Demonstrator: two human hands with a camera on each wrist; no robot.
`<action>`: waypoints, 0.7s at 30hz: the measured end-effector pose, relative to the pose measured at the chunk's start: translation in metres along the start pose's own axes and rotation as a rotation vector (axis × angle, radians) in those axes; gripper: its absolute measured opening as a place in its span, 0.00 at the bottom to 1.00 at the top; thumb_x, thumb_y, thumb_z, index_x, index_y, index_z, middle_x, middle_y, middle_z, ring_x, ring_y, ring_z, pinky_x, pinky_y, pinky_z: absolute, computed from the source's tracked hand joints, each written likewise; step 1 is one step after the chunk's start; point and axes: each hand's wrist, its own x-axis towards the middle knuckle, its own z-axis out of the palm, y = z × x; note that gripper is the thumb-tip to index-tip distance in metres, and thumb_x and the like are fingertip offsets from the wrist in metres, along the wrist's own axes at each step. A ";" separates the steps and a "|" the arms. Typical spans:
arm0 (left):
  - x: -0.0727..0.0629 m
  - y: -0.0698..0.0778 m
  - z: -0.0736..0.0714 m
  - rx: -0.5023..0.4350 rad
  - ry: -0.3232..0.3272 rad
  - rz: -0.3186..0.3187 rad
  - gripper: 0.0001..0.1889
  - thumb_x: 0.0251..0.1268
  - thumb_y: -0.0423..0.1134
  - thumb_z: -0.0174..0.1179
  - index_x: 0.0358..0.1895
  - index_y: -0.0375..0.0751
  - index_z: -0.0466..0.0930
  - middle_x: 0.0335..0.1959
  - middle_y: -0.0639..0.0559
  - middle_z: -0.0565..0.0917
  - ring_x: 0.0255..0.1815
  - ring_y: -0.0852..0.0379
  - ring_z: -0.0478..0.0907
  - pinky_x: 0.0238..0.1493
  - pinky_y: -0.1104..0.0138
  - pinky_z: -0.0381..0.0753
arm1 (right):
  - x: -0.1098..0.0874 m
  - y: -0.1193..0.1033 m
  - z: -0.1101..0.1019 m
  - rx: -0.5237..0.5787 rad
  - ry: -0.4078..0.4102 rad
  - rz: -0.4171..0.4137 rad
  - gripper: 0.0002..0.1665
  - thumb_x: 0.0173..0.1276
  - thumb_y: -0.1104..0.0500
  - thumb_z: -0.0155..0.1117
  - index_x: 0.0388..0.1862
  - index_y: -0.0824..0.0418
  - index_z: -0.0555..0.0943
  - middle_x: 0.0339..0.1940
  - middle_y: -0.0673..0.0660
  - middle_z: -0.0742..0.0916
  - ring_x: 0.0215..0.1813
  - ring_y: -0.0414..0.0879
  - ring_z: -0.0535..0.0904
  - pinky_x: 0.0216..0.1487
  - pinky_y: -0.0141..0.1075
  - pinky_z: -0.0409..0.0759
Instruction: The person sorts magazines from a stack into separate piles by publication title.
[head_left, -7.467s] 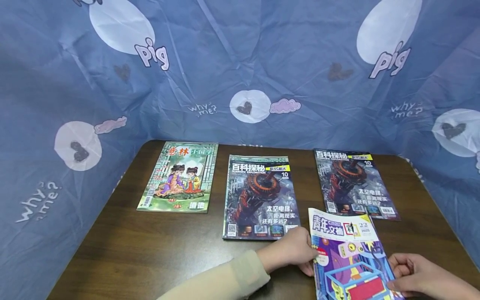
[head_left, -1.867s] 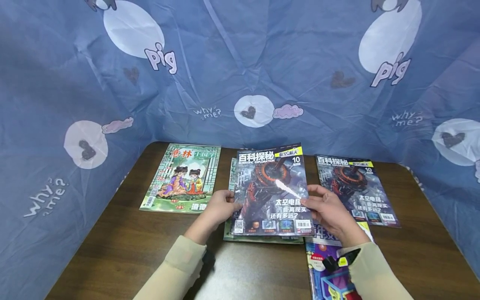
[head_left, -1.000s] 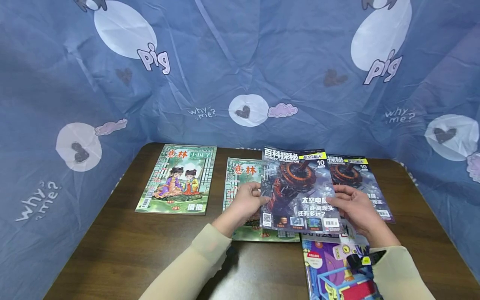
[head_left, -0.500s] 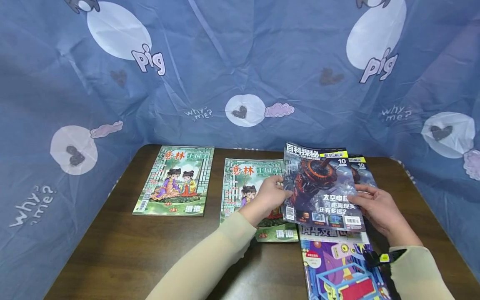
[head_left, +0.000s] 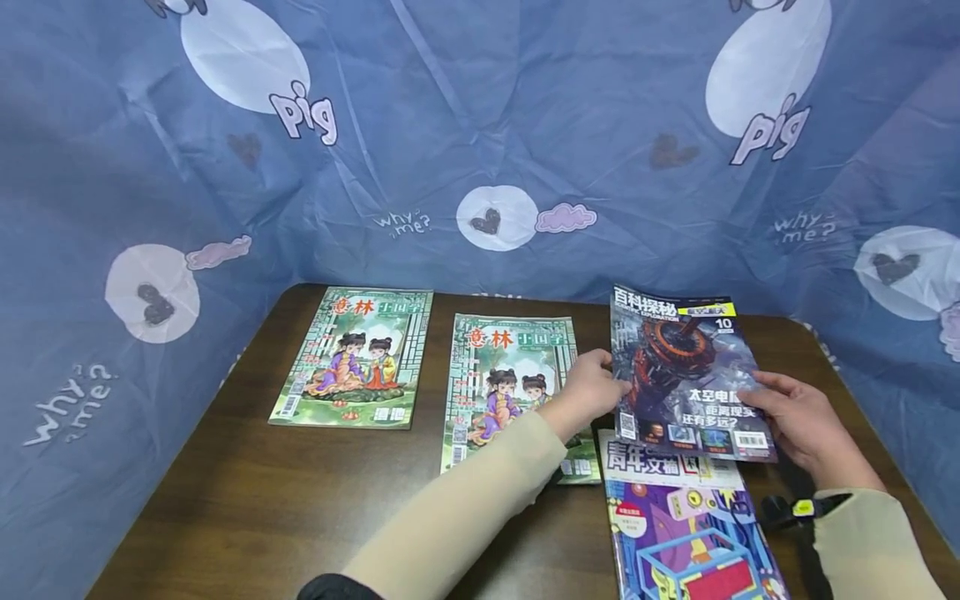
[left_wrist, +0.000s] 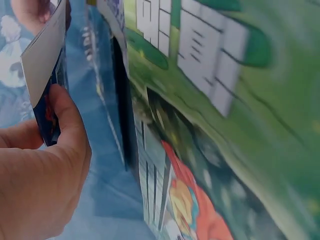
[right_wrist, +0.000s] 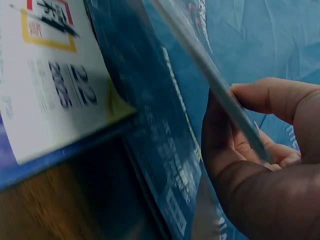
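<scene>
My left hand [head_left: 588,387] and right hand [head_left: 806,425] pinch a dark space-cover magazine [head_left: 678,367] by its left and right edges. In the right wrist view this magazine's edge is raised above a matching dark magazine [right_wrist: 172,170] on the table, which it hides in the head view. The held magazine's lower edge overlaps the top of a purple-and-white magazine [head_left: 697,525] nearer to me. Under my left forearm lies a green magazine [head_left: 517,354] with two cartoon figures, partly covered by the sleeve.
A second green magazine [head_left: 352,358] of the same cover lies at the left of the brown wooden table [head_left: 247,500]. Blue patterned cloth [head_left: 420,167] hangs behind the table and along both sides.
Both hands have lifted the dark magazine off the middle green one and carried it right, over the other dark magazine. Earlier, the hands were at the purple magazine's sides, since let go.
</scene>
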 end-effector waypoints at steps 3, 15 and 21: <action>0.004 0.002 0.009 0.001 0.010 0.009 0.21 0.64 0.25 0.68 0.60 0.28 0.75 0.32 0.48 0.78 0.30 0.57 0.77 0.32 0.62 0.84 | 0.005 0.004 -0.006 0.014 0.008 0.011 0.33 0.72 0.58 0.70 0.70 0.66 0.67 0.35 0.43 0.85 0.36 0.42 0.84 0.34 0.40 0.86; 0.020 0.008 0.035 -0.120 -0.105 -0.048 0.22 0.62 0.16 0.56 0.60 0.24 0.75 0.43 0.42 0.80 0.29 0.51 0.81 0.33 0.57 0.87 | 0.024 0.009 -0.025 -0.046 0.141 0.064 0.23 0.72 0.61 0.66 0.64 0.58 0.73 0.30 0.41 0.83 0.32 0.40 0.82 0.32 0.39 0.85; 0.025 0.004 0.043 0.239 -0.022 -0.008 0.14 0.63 0.32 0.71 0.51 0.32 0.83 0.43 0.45 0.84 0.36 0.54 0.84 0.39 0.65 0.84 | 0.029 0.013 -0.033 -0.115 0.205 0.073 0.29 0.71 0.61 0.66 0.69 0.65 0.70 0.28 0.39 0.82 0.30 0.39 0.82 0.31 0.37 0.84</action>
